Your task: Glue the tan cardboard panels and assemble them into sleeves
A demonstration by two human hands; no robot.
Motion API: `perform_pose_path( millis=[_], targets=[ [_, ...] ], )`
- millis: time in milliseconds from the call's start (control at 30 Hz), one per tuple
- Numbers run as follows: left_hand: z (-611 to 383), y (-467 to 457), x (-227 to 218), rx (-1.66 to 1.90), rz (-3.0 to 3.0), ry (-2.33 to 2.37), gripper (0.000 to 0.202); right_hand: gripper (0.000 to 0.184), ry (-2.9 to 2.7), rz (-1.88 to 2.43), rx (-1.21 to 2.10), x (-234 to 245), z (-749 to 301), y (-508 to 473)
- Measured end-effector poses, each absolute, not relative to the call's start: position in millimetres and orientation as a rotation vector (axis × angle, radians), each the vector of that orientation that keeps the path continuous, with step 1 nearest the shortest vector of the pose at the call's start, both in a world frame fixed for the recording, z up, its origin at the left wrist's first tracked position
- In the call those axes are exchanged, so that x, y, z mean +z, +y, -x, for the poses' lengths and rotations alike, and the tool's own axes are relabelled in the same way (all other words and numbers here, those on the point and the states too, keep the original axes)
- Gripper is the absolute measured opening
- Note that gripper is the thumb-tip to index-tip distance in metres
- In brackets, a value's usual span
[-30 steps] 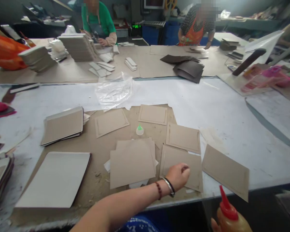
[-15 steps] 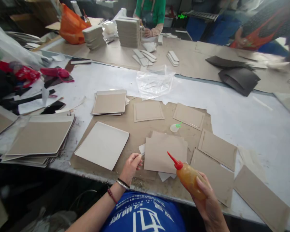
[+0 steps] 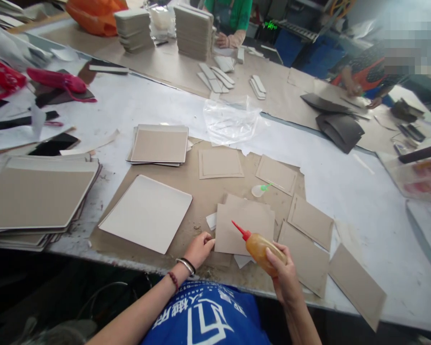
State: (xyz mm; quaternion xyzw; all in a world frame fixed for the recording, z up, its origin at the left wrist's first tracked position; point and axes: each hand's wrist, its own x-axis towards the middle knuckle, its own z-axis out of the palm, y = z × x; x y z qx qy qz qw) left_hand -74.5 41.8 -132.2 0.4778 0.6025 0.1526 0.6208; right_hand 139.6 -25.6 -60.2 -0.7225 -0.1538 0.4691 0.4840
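Observation:
My right hand (image 3: 283, 273) grips a yellow glue bottle (image 3: 257, 245) with a red nozzle, its tip pointing up-left over a small stack of grey cardboard sheets (image 3: 244, 221). My left hand (image 3: 200, 248) rests with curled fingers at the lower left corner of that stack, touching its edge. A white square board (image 3: 146, 212) lies to the left on the brown paper mat (image 3: 187, 191). Several single grey cards with glue lines, such as one (image 3: 220, 163) and another (image 3: 310, 221), are spread around the stack. A small clear cap with a green tip (image 3: 259, 190) sits behind the stack.
A pile of boards (image 3: 160, 143) lies behind the white board, a larger pile (image 3: 36, 196) at the left edge. A clear plastic bag (image 3: 230, 120) lies further back. Two other people work across the table beside tall stacks (image 3: 194, 31) and dark sheets (image 3: 339, 127).
My view swung left and down. My left hand left the right-hand card and came to the stack's left corner. My right hand raised the glue bottle over the stack.

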Motion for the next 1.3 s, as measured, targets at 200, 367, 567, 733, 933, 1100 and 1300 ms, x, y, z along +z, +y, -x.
perform_pose_path(
  millis=[200,367,567,733,933,1100,1300],
  targets=[
    [66,53,-125,0.281,-1.037,1.339,0.014,0.054,-0.520,1.861,0.990,-66,-138,-12],
    [57,59,-129,0.333,-0.954,1.396,0.012,0.052,-0.535,1.853,1.007,-68,-138,-9],
    [58,65,-132,0.299,-0.838,1.405,0.011,0.052,-0.516,1.860,1.038,-68,-136,-9],
    [59,69,-129,0.287,-0.796,1.416,0.011,0.051,-0.510,1.852,1.065,-68,-136,-8],
    [57,68,-131,0.312,-0.811,1.436,0.014,0.051,-0.525,1.848,1.089,-70,-137,-9],
    [58,66,-133,0.319,-0.826,1.428,0.012,0.051,-0.548,1.853,1.083,-71,-138,-10],
    [58,63,-134,0.337,-0.843,1.413,0.011,0.051,-0.541,1.847,1.099,-72,-138,-9]
  ],
)
